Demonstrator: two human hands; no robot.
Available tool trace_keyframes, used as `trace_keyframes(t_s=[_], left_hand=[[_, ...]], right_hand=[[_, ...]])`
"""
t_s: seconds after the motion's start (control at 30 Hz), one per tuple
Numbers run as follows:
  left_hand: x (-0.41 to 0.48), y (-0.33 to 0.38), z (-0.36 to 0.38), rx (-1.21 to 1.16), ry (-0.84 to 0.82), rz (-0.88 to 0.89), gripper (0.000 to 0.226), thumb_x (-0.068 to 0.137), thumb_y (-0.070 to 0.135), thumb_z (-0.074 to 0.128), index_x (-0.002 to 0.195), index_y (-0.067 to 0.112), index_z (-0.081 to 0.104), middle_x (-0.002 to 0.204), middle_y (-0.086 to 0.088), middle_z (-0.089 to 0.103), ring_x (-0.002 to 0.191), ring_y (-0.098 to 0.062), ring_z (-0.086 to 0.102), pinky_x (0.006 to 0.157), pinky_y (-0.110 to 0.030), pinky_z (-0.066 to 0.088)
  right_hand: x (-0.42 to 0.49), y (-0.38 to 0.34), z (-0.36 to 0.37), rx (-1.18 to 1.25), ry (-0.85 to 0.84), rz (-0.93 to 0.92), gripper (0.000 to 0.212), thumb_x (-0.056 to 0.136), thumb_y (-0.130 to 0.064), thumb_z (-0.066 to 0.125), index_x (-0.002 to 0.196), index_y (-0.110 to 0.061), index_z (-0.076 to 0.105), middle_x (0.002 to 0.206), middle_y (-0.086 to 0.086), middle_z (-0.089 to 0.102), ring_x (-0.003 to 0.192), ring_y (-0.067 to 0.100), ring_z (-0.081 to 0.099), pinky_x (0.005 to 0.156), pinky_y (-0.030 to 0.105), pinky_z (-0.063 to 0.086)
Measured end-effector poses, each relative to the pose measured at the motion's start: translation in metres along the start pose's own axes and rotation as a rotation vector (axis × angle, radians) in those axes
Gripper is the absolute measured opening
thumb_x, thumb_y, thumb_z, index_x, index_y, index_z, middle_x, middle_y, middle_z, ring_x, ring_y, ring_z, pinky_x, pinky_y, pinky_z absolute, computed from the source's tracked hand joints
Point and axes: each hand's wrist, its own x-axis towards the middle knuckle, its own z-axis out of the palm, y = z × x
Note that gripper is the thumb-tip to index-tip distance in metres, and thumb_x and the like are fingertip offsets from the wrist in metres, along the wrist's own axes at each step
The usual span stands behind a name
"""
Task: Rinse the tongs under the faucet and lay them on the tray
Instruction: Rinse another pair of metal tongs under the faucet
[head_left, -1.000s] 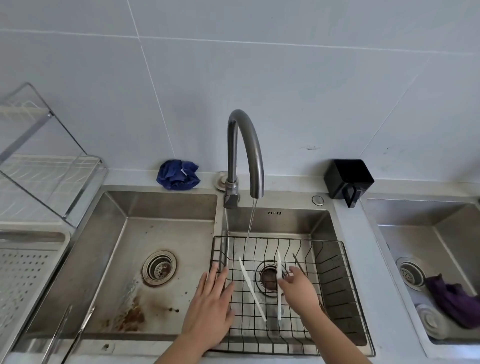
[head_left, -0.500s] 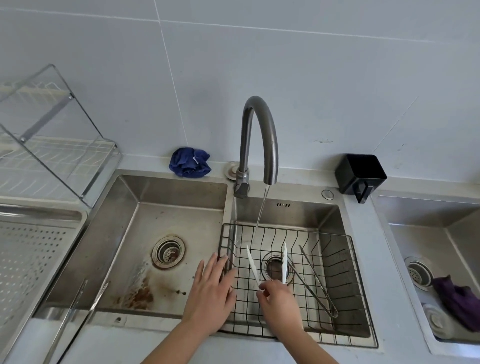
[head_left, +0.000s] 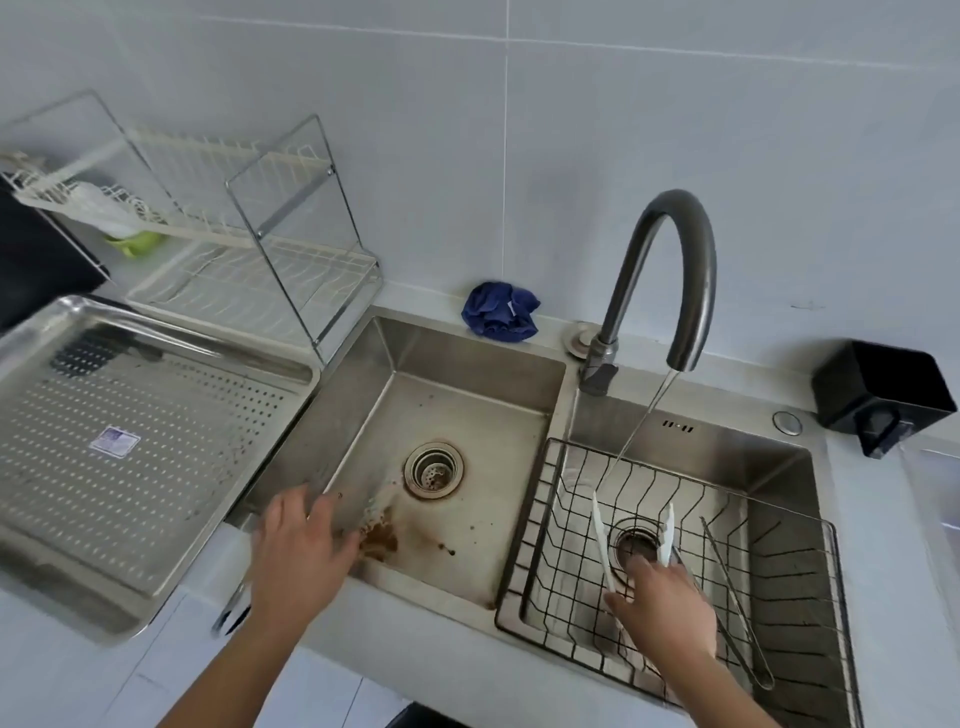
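1. White plastic tongs are lying in the black wire basket, pinched at their hinge end by the right hand. Their tips are spreading under the curved grey metal faucet's stream, so rinsing is starting.
2. Leaving the basket rim it was resting on, the left hand is sweeping toward the perforated steel tray just beyond it. Blur is hiding its finger pose.
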Motion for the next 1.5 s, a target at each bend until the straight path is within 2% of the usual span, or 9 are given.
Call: trace_keyframes(t_s=[0.2,0.37,0.5,0.73,0.87,1.07,1.2,1.37,1.5], left_hand=[[0.0,-0.007,0.006,0.029,-0.107,-0.058,0.041,0.072,0.016,0.085,0.107,0.003,0.069,0.113,-0.025,0.061,0.105,-0.046,0.056,0.073,-0.06,0.051],[0.008,-0.013,0.013,0.032,-0.05,0.025,0.032,0.068,-0.005,0.08,0.1,0.001,0.074,0.098,-0.025,0.066,0.082,-0.048,0.062,0.064,-0.054,0.048],[0.015,-0.007,0.016,0.068,-0.041,0.051,0.023,0.075,-0.003,0.075,0.098,-0.001,0.072,0.091,-0.021,0.067,0.076,-0.043,0.061,0.06,-0.05,0.044],[0.041,0.038,-0.004,-0.006,0.048,0.17,0.018,0.081,0.003,0.073,0.098,0.002,0.069,0.088,-0.016,0.068,0.077,-0.039,0.058,0.06,-0.046,0.047],[0.051,0.076,-0.014,-0.127,0.087,0.264,0.023,0.082,0.003,0.074,0.104,0.003,0.069,0.092,-0.016,0.069,0.076,-0.039,0.059,0.062,-0.047,0.05],[0.06,0.13,-0.014,-0.285,0.04,0.34,0.025,0.087,0.004,0.067,0.112,0.004,0.069,0.098,-0.014,0.063,0.077,-0.035,0.059,0.064,-0.044,0.052],[0.061,0.156,-0.005,-0.334,0.003,0.356,0.023,0.092,0.012,0.062,0.115,0.011,0.066,0.1,-0.004,0.057,0.073,-0.021,0.054,0.06,-0.033,0.043],[0.058,0.182,-0.007,-0.384,0.002,0.41,0.027,0.09,0.015,0.065,0.117,0.012,0.067,0.102,-0.001,0.059,0.069,-0.011,0.049,0.061,-0.024,0.038],[0.048,0.208,-0.018,-0.521,0.0,0.433,0.029,0.088,0.021,0.071,0.115,0.014,0.066,0.105,0.002,0.059,0.069,-0.012,0.055,0.059,-0.024,0.042]], right_hand=[[-0.008,0.001,-0.004,-0.086,-0.019,-0.004,0.021,0.089,-0.049,0.054,0.092,-0.032,0.064,0.069,-0.007,0.046,0.076,0.016,0.056,0.063,0.028,0.041],[-0.006,0.0,-0.002,-0.036,-0.006,-0.03,0.025,0.09,-0.052,0.054,0.088,-0.027,0.062,0.084,-0.003,0.065,0.089,0.02,0.06,0.065,0.029,0.042],[-0.003,-0.001,-0.004,-0.041,-0.046,-0.039,0.022,0.092,-0.047,0.057,0.089,-0.026,0.059,0.084,-0.002,0.068,0.101,0.02,0.059,0.07,0.032,0.036],[-0.003,0.006,-0.02,-0.115,-0.005,-0.02,0.016,0.084,-0.031,0.058,0.095,-0.024,0.067,0.062,-0.005,0.036,0.086,0.02,0.058,0.07,0.032,0.036],[-0.014,0.026,-0.027,-0.17,-0.042,0.015,0.018,0.086,-0.025,0.058,0.099,-0.028,0.07,0.06,-0.004,0.032,0.082,0.019,0.053,0.07,0.03,0.038],[-0.03,0.048,-0.02,-0.153,-0.069,0.062,0.02,0.091,-0.025,0.052,0.103,-0.029,0.067,0.09,-0.003,0.071,0.111,0.019,0.059,0.083,0.032,0.046],[-0.029,0.046,-0.022,-0.109,-0.075,0.078,0.018,0.092,-0.037,0.055,0.104,-0.027,0.063,0.099,-0.006,0.073,0.108,0.02,0.059,0.081,0.034,0.045],[-0.016,0.028,-0.034,0.114,-0.01,0.072,0.024,0.093,-0.037,0.054,0.11,-0.027,0.068,0.101,-0.007,0.074,0.108,0.018,0.062,0.076,0.029,0.051],[0.008,-0.008,-0.069,0.668,-0.061,0.062,0.021,0.096,-0.044,0.062,0.105,-0.029,0.073,0.092,-0.008,0.077,0.083,0.009,0.068,0.073,0.03,0.055]])
